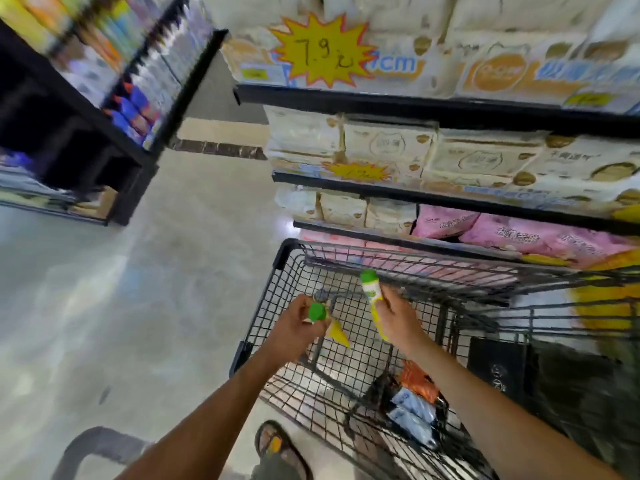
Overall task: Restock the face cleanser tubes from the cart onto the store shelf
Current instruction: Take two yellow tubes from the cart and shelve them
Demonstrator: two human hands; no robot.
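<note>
Each of my hands holds a yellow face cleanser tube with a green cap above the black wire cart [287,261]. My left hand [301,323] grips one tube [334,329] near its cap, the flat end pointing down to the right. My right hand [398,315] holds the other tube [372,299] nearly upright, cap on top. Both hands hover over the cart's front left corner. Down in the basket lie an orange pack [417,379] and blue-white packs [414,408]. The picture is blurred by motion.
Black shelves [346,98] on the right carry cream tissue packs and pink packs [512,237], with yellow starburst price tags [322,51]. Another black shelf unit [135,109] stands at the left across a pale floor aisle. My sandalled foot [277,445] shows beside the cart.
</note>
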